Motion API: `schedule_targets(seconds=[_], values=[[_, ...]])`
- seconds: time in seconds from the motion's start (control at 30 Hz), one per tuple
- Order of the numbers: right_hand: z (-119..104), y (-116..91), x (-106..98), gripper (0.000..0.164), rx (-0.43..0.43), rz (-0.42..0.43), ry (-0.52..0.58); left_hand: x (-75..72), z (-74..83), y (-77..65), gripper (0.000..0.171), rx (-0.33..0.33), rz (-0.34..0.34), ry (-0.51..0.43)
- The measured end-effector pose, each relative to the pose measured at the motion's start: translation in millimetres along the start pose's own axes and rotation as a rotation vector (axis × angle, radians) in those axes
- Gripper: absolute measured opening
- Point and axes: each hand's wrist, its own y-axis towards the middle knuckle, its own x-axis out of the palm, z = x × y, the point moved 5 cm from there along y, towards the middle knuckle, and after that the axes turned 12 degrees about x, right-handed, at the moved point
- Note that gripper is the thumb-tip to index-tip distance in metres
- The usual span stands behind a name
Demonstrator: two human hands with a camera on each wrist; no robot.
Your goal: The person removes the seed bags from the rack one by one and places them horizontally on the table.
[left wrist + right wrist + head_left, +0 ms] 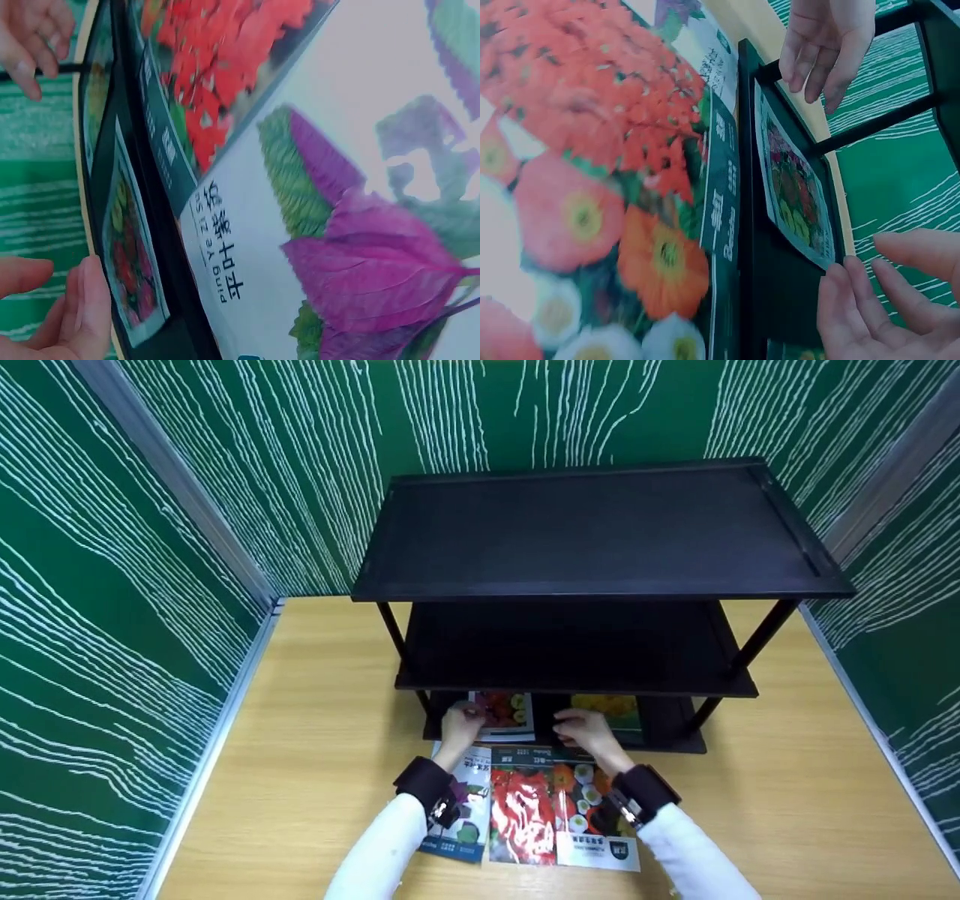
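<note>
On the bottom shelf [544, 741] of a black rack lies a flower seed packet [506, 712] with a pale border. My left hand [461, 725] is at its left edge, fingers loosely bent with nothing between them. A second packet with yellow flowers [611, 710] lies further right on that shelf. Beside its left edge is my right hand [587, 729], thumb and fingers apart in the right wrist view. Three packets lie on the table before the shelf: a white one with purple leaves [471, 810], one with red flowers [521, 810] and a poppy one [589, 802].
Above the hands, the rack's middle shelf [577, 649] and top shelf [592, 532] overhang the bottom one. Black posts [763, 634] stand at the rack's sides. Green panels [112, 585] with white streaks enclose the wooden table [315, 720] at the back and both sides.
</note>
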Motion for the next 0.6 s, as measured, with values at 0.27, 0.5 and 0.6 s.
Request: schedule_targets(seconds=[0.27,0.5,0.6], values=[[-25,9,18,0.036,0.060,0.056,0.058,39.0,-108.1,10.4,0.013,-0.079,0.084,0.078],[-17,25,22,0.034,0.166,0.139,0.071,51.4,-146.2,13.0,0.010,-0.100,0.079,0.046],[25,61,14,0.033,0.116,0.115,0.104,23.0,-81.9,16.6,0.014,-0.133,0.076,0.064]])
